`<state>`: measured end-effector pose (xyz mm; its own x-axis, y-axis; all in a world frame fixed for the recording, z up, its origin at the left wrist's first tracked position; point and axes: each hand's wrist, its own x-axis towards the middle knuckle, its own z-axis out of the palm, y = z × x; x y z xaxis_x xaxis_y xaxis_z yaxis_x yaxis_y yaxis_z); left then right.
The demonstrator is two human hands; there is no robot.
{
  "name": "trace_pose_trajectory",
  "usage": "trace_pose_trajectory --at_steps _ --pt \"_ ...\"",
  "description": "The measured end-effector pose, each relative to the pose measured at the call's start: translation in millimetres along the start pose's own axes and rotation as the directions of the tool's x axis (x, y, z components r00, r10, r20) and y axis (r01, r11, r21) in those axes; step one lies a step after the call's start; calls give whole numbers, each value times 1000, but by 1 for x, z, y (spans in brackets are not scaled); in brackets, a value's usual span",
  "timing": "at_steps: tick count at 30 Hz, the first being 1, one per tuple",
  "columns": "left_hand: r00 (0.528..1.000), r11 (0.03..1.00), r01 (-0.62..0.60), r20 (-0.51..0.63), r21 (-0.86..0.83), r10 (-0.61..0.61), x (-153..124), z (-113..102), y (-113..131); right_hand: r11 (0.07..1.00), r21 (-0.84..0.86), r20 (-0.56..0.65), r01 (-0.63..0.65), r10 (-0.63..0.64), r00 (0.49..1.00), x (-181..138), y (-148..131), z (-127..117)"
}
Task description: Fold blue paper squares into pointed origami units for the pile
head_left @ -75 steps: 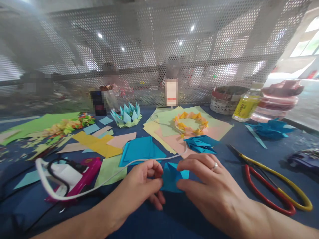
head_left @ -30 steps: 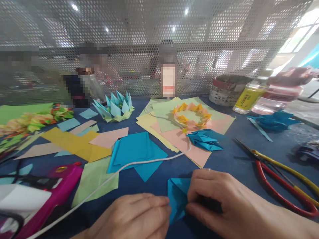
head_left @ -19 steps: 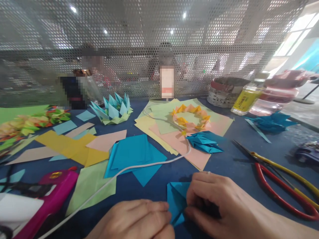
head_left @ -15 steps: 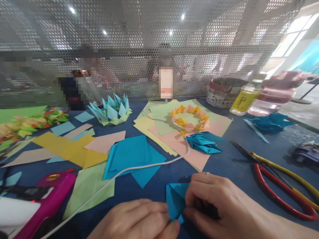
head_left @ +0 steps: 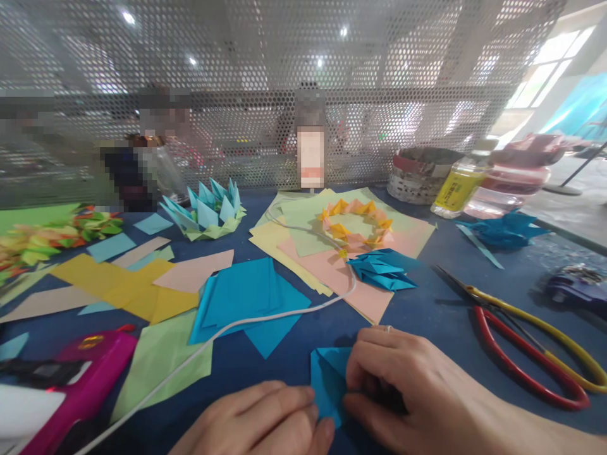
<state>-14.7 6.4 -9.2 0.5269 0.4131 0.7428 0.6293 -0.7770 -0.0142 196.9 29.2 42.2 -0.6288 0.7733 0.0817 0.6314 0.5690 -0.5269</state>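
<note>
A partly folded sheet of blue paper (head_left: 327, 378) lies on the dark blue table between my two hands, with a crease and a raised flap showing. My left hand (head_left: 265, 417) is closed at its lower left edge, fingers together and thumb against the corner. On its right side my right hand (head_left: 398, 379), wearing a ring, pinches the sheet between thumb and curled fingers. The part under the right hand is hidden. Just beyond lies a stack of blue squares (head_left: 241, 294), and a bundle of folded blue pieces (head_left: 383, 270) rests on pink paper.
Red-and-yellow-handled scissors (head_left: 526, 354) lie at right. A white cord (head_left: 279, 314) crosses the table from a magenta glue gun (head_left: 95, 366). Behind are an orange paper ring (head_left: 358, 222), a light-blue folded crown (head_left: 208, 215), a yellow-labelled bottle (head_left: 459, 183) and a perforated metal screen (head_left: 246, 76).
The whole view has shifted slightly, so things sit a little further left. Both hands stay on the blue paper, and the small blue tip between them no longer shows.
</note>
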Motion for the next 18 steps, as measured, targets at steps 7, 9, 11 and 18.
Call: trace_pose_trajectory --at_steps 7,9,11,18 --pt "995 1000 -6 102 24 3 28 -15 -2 992 55 -31 -112 114 993 1 6 4" --pt "994 1000 -9 106 25 7 29 -15 -2 992 58 -35 -116 118 992 0 6 6" --pt "994 1000 -12 111 28 9 26 -13 -2 992 53 -32 -113 115 993 0 6 7" --pt "1000 999 1 -17 -33 -2 -4 1 -1 990 -69 -50 -123 120 992 -4 9 -1"
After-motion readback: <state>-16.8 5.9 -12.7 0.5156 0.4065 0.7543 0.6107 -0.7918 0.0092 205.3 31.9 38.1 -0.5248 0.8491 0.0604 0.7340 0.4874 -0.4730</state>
